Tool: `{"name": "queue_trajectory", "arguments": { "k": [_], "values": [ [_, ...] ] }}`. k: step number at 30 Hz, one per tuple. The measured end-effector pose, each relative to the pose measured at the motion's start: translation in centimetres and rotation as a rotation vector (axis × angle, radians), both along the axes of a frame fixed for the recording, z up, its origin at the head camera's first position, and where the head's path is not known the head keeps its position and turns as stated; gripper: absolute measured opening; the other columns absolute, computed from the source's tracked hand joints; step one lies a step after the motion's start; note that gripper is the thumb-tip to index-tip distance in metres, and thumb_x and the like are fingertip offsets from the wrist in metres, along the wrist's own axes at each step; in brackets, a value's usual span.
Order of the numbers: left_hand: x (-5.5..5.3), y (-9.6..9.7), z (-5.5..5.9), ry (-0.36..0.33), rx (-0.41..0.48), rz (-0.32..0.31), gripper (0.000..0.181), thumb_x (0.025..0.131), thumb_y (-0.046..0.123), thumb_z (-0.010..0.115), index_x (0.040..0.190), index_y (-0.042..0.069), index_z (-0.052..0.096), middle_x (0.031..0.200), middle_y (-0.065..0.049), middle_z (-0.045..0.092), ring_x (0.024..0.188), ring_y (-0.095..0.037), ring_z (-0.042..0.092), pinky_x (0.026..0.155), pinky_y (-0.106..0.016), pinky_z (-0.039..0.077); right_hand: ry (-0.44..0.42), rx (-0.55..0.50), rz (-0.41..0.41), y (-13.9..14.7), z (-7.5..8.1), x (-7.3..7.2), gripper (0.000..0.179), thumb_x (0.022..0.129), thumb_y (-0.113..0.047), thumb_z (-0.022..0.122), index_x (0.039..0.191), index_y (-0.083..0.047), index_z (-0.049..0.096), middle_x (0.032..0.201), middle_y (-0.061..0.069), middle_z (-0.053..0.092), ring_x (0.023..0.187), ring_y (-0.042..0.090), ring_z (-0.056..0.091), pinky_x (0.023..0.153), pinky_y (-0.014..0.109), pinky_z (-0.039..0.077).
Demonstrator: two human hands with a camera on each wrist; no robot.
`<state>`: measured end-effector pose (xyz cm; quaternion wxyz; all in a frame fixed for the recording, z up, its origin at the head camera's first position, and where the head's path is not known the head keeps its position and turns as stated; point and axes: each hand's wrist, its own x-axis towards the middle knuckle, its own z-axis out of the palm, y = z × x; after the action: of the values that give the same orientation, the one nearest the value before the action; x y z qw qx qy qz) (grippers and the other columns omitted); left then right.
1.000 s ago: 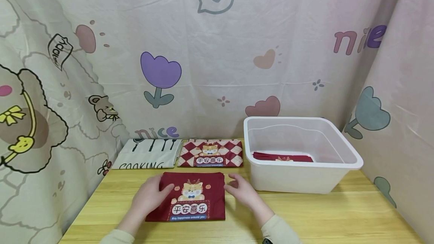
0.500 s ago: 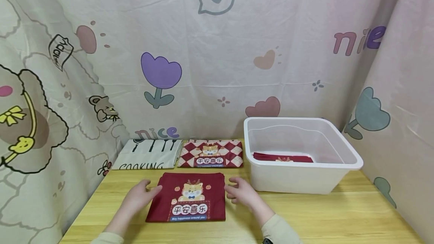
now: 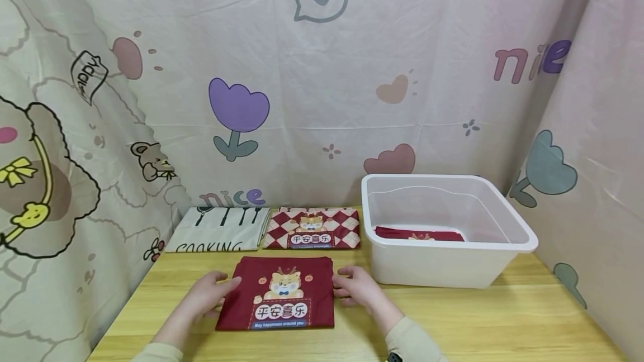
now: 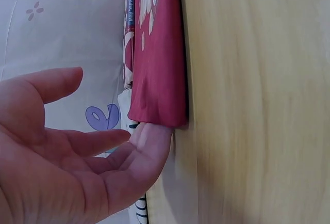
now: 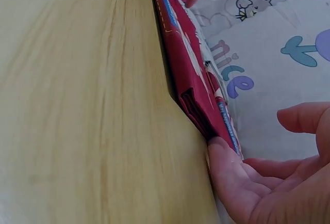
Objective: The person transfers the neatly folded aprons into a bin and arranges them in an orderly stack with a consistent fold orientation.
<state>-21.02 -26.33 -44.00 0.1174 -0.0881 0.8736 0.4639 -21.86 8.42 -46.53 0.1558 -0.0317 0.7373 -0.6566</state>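
Note:
A folded dark red cloth [image 3: 284,292] with a cartoon dog and white lettering lies flat on the table. At its left edge is my left hand [image 3: 205,296], thumb raised; in the left wrist view its fingertips [image 4: 154,136] meet the end of the cloth, partly tucked at its underside. My right hand [image 3: 358,289] is at the opposite edge. One fingertip [image 5: 220,149] there touches the corner of the folded layers in the right wrist view, with the thumb held apart. Neither hand pinches the cloth.
Behind lie a folded white cloth [image 3: 218,230] with utensil prints and a folded red-and-cream checked cloth [image 3: 274,237]. A white plastic tub [image 3: 432,264] stands at the back right, with another red cloth [image 3: 392,233] inside. A printed curtain [image 3: 312,99] closes off the back.
My left hand has drawn back left off the top of the red cloth, then lowered its fingers to the side edge. My right hand has shifted slightly lower beside the right edge.

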Motion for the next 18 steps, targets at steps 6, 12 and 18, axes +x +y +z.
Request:
{"name": "queue_trajectory", "arguments": {
  "k": [6, 12, 18],
  "values": [
    [-0.1, 0.2, -0.3, 0.005, 0.001, 0.012, 0.074, 0.096, 0.038, 0.062, 0.135, -0.020, 0.037, 0.121, -0.034, 0.052, 0.095, -0.035, 0.061, 0.073, -0.046, 0.058, -0.024, -0.038, -0.004, 0.0, 0.0, 0.0, 0.054, 0.097, -0.013, 0.057, 0.132, 0.023, 0.037, 0.108, 0.024, 0.067, 0.095, 0.036, 0.069, 0.075, 0.043, 0.059],
    [-0.2, 0.3, -0.7, 0.023, 0.019, 0.009, 0.070, 0.097, 0.034, 0.062, 0.133, -0.021, 0.037, 0.120, -0.036, 0.051, 0.094, -0.034, 0.061, 0.071, -0.044, 0.058, -0.055, -0.100, 0.001, 0.1, -0.4, -0.1, 0.055, 0.099, -0.014, 0.055, 0.133, 0.023, 0.034, 0.108, 0.022, 0.067, 0.092, 0.029, 0.069, 0.075, 0.041, 0.058],
    [-0.3, 0.5, -1.2, 0.051, 0.037, 0.036, 0.056, 0.098, 0.027, 0.060, 0.125, -0.020, 0.045, 0.110, -0.029, 0.058, 0.087, -0.028, 0.064, 0.068, -0.042, 0.058, -0.080, -0.172, 0.013, 0.2, -0.9, -0.4, 0.055, 0.098, -0.012, 0.056, 0.133, 0.023, 0.031, 0.105, 0.019, 0.067, 0.085, 0.021, 0.068, 0.078, 0.040, 0.058]
  ]
}}
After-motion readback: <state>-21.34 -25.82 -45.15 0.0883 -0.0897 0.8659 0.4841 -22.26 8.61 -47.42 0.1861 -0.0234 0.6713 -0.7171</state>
